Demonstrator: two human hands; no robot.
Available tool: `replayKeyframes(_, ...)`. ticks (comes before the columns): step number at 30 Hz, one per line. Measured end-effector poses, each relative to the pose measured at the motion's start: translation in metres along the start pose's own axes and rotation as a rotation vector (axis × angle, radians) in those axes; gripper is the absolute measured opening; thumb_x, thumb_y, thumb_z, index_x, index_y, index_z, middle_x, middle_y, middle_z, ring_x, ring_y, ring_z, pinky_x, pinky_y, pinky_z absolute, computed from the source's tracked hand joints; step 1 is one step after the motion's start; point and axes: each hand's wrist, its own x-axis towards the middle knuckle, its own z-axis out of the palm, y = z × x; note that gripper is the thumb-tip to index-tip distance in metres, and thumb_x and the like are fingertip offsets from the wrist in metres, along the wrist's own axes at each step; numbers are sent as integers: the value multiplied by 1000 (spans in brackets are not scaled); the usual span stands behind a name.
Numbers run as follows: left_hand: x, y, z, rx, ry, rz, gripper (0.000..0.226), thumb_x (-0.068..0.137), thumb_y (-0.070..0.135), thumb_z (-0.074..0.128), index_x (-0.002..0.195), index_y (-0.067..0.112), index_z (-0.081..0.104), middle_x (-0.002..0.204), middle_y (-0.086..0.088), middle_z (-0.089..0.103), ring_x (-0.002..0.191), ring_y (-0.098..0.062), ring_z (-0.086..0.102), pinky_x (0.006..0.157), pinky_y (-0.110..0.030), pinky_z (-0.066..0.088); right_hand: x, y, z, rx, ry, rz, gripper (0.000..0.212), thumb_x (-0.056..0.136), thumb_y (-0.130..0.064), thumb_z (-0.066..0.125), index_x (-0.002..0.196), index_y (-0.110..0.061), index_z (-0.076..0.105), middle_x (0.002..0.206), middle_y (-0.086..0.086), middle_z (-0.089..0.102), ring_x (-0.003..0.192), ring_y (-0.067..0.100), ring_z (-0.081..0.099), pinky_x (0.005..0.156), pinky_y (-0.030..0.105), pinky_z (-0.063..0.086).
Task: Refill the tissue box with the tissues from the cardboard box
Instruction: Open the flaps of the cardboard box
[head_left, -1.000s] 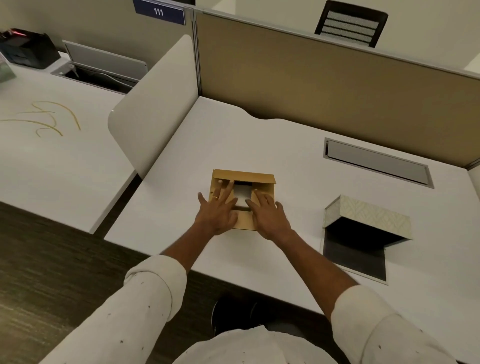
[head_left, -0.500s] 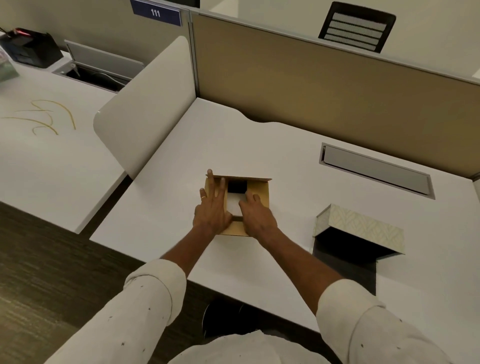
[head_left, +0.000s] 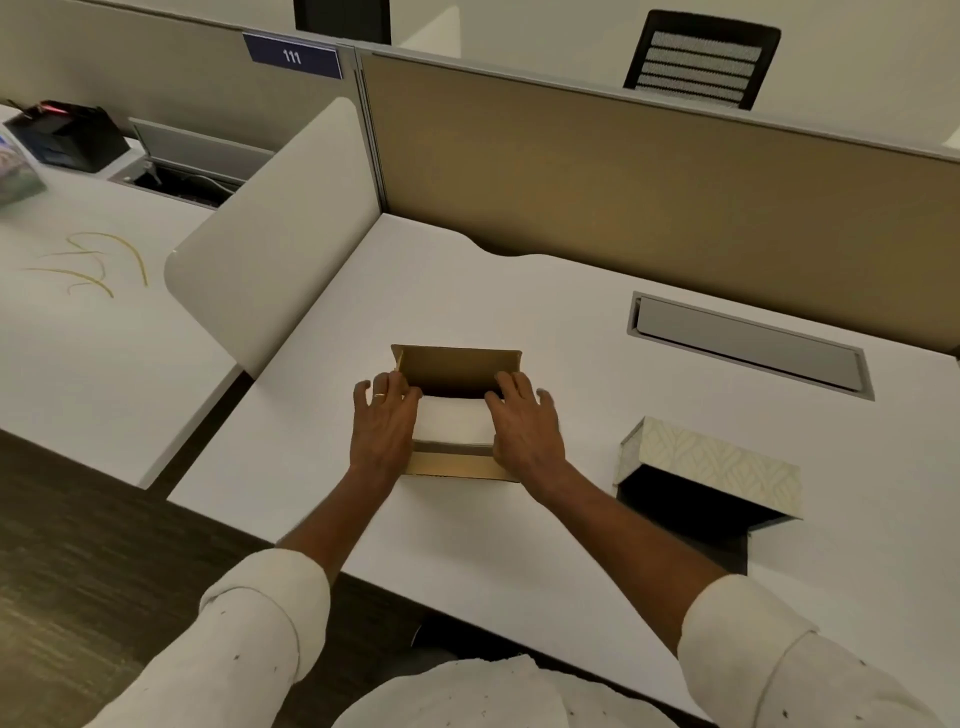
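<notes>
A small brown cardboard box (head_left: 457, 364) sits open on the white desk (head_left: 467, 519), its far flap standing up. Inside it lies a white stack of tissues (head_left: 454, 421). My left hand (head_left: 382, 423) presses down the box's left flap and my right hand (head_left: 524, 426) holds down the right flap, one hand on each side of the tissues. To the right stands the tissue box (head_left: 711, 462), cream with a leaf pattern, lifted open off its dark base with the dark inside showing.
A grey cable hatch (head_left: 748, 343) is set into the desk behind the tissue box. A tan partition (head_left: 623, 171) closes the back and a white side divider (head_left: 270, 234) the left. The neighbouring desk holds rubber bands (head_left: 98, 260) and a black device (head_left: 67, 135).
My hands have spread apart and pushed the side flaps outward, so the box is now wide open and the white tissues show fully. The view has shifted a little.
</notes>
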Motion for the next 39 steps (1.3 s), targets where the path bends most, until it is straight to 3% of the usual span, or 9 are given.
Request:
replayKeyframes(4,14,-3,-4,294,-97,313,57,83,10,79,134,7,55,144,-20,49,137,-37,43,119,-46,30,1,11,3,-198,3,-176,62,85,1,69,143,-3,50,117,14,69,113,37,60,121,58,21)
replayKeyframes(7,21,-1,-2,517,-149,515,56,91,11,71,142,4,49,155,-22,38,146,-40,31,125,-49,19,1,13,6,-206,-83,-222,71,92,-1,66,155,-4,32,124,17,68,113,37,64,124,52,22)
replayKeyframes(10,25,-3,-9,409,-199,381,61,91,22,69,146,10,44,148,-15,41,137,-34,39,119,-50,31,5,18,1,-127,-219,-184,90,87,-3,72,161,-12,20,151,18,47,112,32,64,98,43,51)
replayKeyframes(13,29,-10,-11,169,-360,228,114,77,59,76,160,16,11,164,-11,18,149,-37,24,105,-49,46,9,25,-1,-84,-325,-136,109,79,-5,80,162,-20,11,167,16,14,120,34,57,73,37,53)
replayKeyframes(16,34,-15,-10,105,-483,207,149,56,84,73,159,22,-16,169,-5,-15,154,-43,-9,107,-57,43,17,33,1,-81,-391,-91,127,72,-17,90,163,-22,2,170,12,-15,143,45,34,87,42,56)
replayKeyframes(20,51,-41,12,-21,-599,263,164,44,84,79,155,26,-27,165,-4,-32,146,-45,-32,113,-70,30,46,27,5,33,-584,-40,150,60,-44,96,162,-25,-13,168,6,-27,155,47,2,111,53,43)
replayKeyframes(26,69,-55,31,-171,-720,339,169,42,80,84,152,27,-33,160,-8,-40,142,-46,-38,119,-71,1,66,18,11,28,-693,-6,157,55,-54,95,159,-28,-20,166,5,-32,154,45,-12,118,59,32)
replayKeyframes(31,73,-48,31,-194,-762,327,171,39,83,82,152,27,-33,158,-7,-44,135,-39,-50,116,-73,5,67,23,7,18,-715,15,164,50,-55,97,158,-30,-24,167,7,-29,154,46,-15,119,59,29)
replayKeyframes(39,81,-48,37,-208,-787,332,176,29,87,80,150,30,-35,161,-8,-38,148,-35,-33,120,-66,19,77,17,14,-41,-747,42,169,44,-58,97,157,-31,-25,168,9,-25,153,46,-15,119,59,30)
